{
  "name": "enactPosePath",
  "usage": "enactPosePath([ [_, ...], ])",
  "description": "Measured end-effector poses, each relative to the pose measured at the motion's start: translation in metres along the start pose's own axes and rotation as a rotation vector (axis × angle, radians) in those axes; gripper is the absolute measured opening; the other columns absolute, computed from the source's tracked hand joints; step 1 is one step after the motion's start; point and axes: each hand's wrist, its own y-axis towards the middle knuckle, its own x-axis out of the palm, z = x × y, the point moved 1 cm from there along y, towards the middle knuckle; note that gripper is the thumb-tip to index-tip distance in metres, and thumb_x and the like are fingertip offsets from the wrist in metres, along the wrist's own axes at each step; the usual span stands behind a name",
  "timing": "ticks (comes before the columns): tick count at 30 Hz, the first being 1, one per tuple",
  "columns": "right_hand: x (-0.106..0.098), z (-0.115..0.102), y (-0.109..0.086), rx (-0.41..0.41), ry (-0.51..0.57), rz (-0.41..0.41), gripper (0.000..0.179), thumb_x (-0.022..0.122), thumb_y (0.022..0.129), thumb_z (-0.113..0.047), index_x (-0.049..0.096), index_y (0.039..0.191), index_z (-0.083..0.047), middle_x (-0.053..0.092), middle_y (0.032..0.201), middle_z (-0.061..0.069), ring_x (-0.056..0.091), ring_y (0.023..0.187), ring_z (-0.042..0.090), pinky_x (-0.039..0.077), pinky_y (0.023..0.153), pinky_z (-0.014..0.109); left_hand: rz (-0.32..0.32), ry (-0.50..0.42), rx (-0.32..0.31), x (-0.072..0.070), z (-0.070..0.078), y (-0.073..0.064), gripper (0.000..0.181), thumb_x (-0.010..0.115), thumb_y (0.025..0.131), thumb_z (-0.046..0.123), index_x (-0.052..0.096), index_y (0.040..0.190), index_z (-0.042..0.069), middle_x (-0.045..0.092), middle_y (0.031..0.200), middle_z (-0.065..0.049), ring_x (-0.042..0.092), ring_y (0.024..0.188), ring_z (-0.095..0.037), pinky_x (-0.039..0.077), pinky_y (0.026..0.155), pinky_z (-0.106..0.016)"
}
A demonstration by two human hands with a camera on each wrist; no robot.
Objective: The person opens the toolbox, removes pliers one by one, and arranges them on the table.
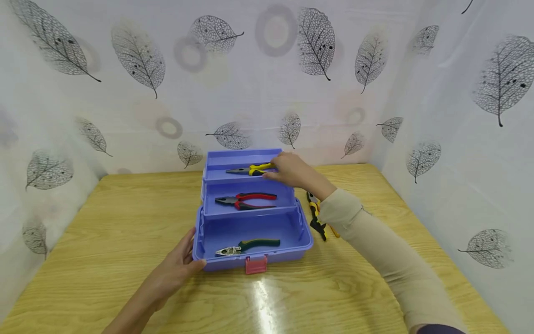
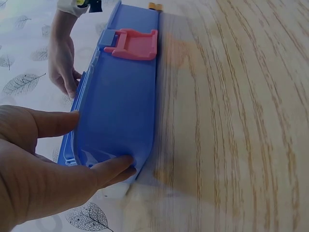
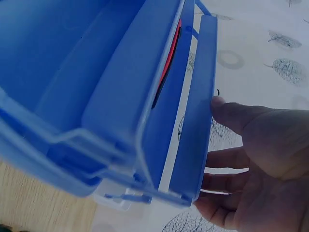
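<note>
A blue-purple toolbox (image 1: 221,266) with stepped trays stands open on the table. My left hand (image 1: 175,265) grips its left front corner, thumb at the rim and fingers round the side. My right hand (image 1: 294,170) is at the right end of the top tray, holding needle-nose pliers (image 1: 238,171) by their yellow-black handles; the handle ends are hidden. In the right wrist view, that hand's fingers go behind the tray wall (image 3: 195,111). Red-black pliers (image 1: 246,201) lie in the middle tray. Green-handled pliers (image 1: 250,246) lie in the bottom compartment.
More yellow-black pliers (image 1: 314,211) lie on the table right of the toolbox, partly behind my right sleeve (image 1: 375,241). A pink latch (image 1: 256,265) hangs on the box front. Leaf-patterned curtains (image 1: 258,93) border the wooden table (image 1: 137,208).
</note>
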Motion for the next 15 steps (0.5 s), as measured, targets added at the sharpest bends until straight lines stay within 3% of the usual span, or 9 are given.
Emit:
enactPosePath([
  [5,-0.001,-0.010,0.007,0.037,-0.006,-0.085,0.059,0.066,0.099,-0.051,0.069,0.125,0.002,0.070,0.118,0.016,0.061,0.111,0.032,0.056,0.092,0.046,0.002,0.001,-0.002,0.000,0.000,0.000,0.092,0.058,0.100,-0.001,-0.008,0.164,0.003,0.005,0.166,-0.034,0.014,0.152,-0.049,0.025,0.121,-0.057],
  [7,-0.001,-0.011,0.009,0.041,0.050,-0.085,0.058,0.067,0.099,-0.049,0.068,0.123,0.003,0.070,0.115,0.017,0.063,0.103,0.032,0.056,0.088,0.044,0.004,0.005,-0.003,0.000,0.000,0.000,0.092,0.058,0.100,-0.001,-0.008,0.164,0.003,0.006,0.166,-0.034,0.014,0.151,-0.049,0.025,0.121,-0.058],
  [10,0.001,-0.011,0.011,0.039,0.142,-0.053,0.048,0.069,0.099,-0.045,0.069,0.112,0.002,0.070,0.095,0.012,0.062,0.080,0.024,0.054,0.073,0.035,0.005,0.007,-0.006,0.000,0.000,0.000,0.092,0.058,0.100,-0.001,-0.008,0.164,0.003,0.005,0.166,-0.034,0.014,0.151,-0.050,0.025,0.121,-0.058],
  [12,0.002,-0.011,0.012,0.048,0.217,-0.024,0.041,0.070,0.099,-0.041,0.067,0.097,0.000,0.060,0.075,0.005,0.051,0.063,0.018,0.043,0.060,0.030,0.005,0.008,-0.007,0.000,0.000,0.000,0.092,0.058,0.100,-0.001,-0.008,0.164,0.003,0.005,0.166,-0.034,0.014,0.151,-0.050,0.025,0.121,-0.058],
  [15,0.004,-0.014,0.014,0.068,0.311,0.024,0.037,0.071,0.099,-0.036,0.061,0.080,-0.006,0.041,0.061,-0.002,0.036,0.054,0.011,0.029,0.053,0.025,0.005,0.005,-0.007,0.000,0.000,0.000,0.091,0.057,0.100,-0.001,-0.008,0.164,0.003,0.005,0.166,-0.034,0.014,0.151,-0.050,0.024,0.121,-0.058],
])
